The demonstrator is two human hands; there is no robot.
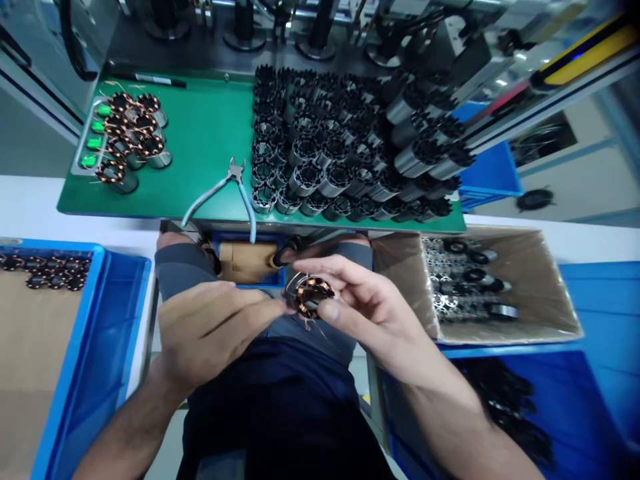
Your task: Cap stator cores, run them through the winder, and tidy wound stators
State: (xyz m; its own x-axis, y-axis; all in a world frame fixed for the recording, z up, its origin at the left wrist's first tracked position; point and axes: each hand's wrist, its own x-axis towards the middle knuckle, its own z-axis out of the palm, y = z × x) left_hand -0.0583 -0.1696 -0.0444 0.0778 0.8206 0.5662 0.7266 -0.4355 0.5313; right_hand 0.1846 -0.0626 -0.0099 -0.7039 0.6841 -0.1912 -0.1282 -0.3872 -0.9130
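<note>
A motor stator (pixel 302 300) wound with copper wire is held above my lap, its ring of windings facing up. My right hand (pixel 373 303) grips it from the right, thumb on the near rim and fingers around the far side. Loose thin wire ends stick out at its top left and bottom. My left hand (pixel 220 327) has its fingers pressed together, the tips touching the stator's left side. Whether they also pinch a wire is hidden. Beyond the hands, light-blue-handled cutting pliers (pixel 234 175) lie with jaws spread on the green mat (pixel 210 127).
Stacked unwound stator cores (pixel 335 177) fill the mat's right part. Several wound stators (pixel 119 175) stand at left by a tray with green pieces (pixel 95 143); a black marker (pixel 160 81) lies behind. A blue bin (pixel 107 320) is left, a lined carton (pixel 545 293) right. Machine posts (pixel 244 23) stand behind.
</note>
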